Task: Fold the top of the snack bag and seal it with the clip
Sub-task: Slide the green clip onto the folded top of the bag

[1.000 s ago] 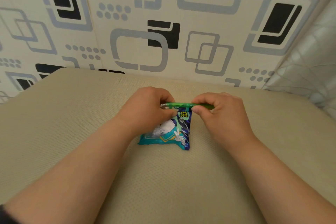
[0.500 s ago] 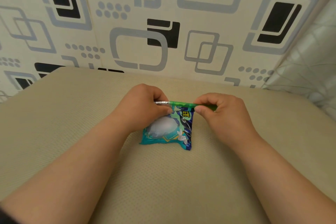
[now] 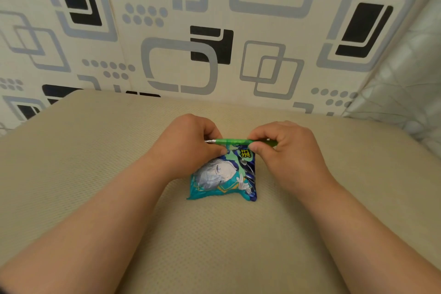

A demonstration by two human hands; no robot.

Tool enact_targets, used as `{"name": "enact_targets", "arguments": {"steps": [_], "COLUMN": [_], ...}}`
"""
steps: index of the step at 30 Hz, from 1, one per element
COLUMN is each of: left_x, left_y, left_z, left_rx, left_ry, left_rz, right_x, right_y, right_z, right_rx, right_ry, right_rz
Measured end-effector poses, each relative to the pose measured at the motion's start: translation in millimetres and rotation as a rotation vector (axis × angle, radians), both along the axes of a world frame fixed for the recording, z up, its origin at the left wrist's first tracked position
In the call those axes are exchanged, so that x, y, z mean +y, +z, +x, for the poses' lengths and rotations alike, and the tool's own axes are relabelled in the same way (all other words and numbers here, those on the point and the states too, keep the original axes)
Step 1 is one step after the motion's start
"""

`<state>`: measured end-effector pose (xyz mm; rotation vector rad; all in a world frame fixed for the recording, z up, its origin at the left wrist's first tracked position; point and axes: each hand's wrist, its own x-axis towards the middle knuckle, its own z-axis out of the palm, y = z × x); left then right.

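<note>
Altogether: two hands (image 3: 188,143) (image 3: 284,148); one clip (image 3: 235,142); one bag (image 3: 224,176)

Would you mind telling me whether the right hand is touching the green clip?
Touching. The head view shows the right hand pinching the green clip near its right end.

green clip (image 3: 235,142), teal printed snack bag (image 3: 224,178)
</note>
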<state>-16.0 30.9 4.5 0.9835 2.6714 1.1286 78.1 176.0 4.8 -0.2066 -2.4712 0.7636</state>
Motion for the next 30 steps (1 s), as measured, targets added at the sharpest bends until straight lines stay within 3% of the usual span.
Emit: {"name": "enact_targets", "arguments": {"steps": [7,11,14,17,21,30], "left_x": [1.5,1.1,0.5,-0.7,0.5,4.6], "left_y": [-0.6,-1.7,-2.3,-2.1,-2.0,-6.4], "left_z": [1.2,-0.9,-2.4,-2.4,3.2,5.0], "left_rx": [0.034,0.036,-0.141,-0.474,-0.87,-0.852], "left_ry": [-0.048,-0.02,0.026,0.038,-0.122,-0.113], "left_rz": [-0.026,0.051,0.279,0.546,0.653,0.654], "right_x": [-1.7,-1.2,-0.1,2.6,4.4,3.3], "right_y": [-1.4,-0.7,-0.3,-1.1,-3.0,-4.6], "right_z": [-1.5,-0.4,-0.5,-0.7,-0.7,-0.5], "right_rx": [-0.03,-0.003,0.022,0.043,0.053,0.123], "right_ry": [0.032,0.014,-0.015,-0.029,-0.029,0.002], "right_rz": [0.046,0.04,0.016,-0.053,-0.076,-0.116]}}
